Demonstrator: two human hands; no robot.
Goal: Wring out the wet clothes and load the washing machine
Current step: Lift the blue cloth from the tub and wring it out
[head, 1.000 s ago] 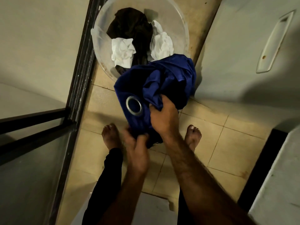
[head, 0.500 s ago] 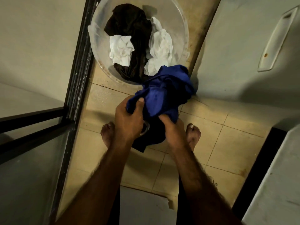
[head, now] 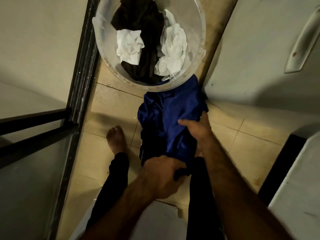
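Head camera, looking straight down: a person standing on a beige tiled floor (head: 110,104) holds a bunched, glossy royal-blue cloth (head: 162,118) in both hands, just in front of a round clear plastic tub (head: 103,40). The left hand (head: 161,175) is clenched round the cloth's dark lower end, fingers curled under the fabric. The right hand (head: 197,129) grips the cloth higher up on its right side, thumb laid across the blue folds and fingers tucked behind them. The cloth hangs between the two hands above the floor, and its upper end reaches the tub's near rim, overlapping it at the right; whether it touches the rim cannot be told.

Inside the tub lie a crumpled dark brown garment (head: 143,23) and two crumpled white cloths, one on the left (head: 129,44) and one on the right (head: 173,49), with the brown garment running between them.

A bare left foot (head: 116,137) and a black trouser leg (head: 114,174) show to the left of the cloth. A dark metal frame (head: 81,66) runs along the left side of the floor. To the right stands a white appliance body (head: 259,66) with a long moulded handle (head: 304,40).
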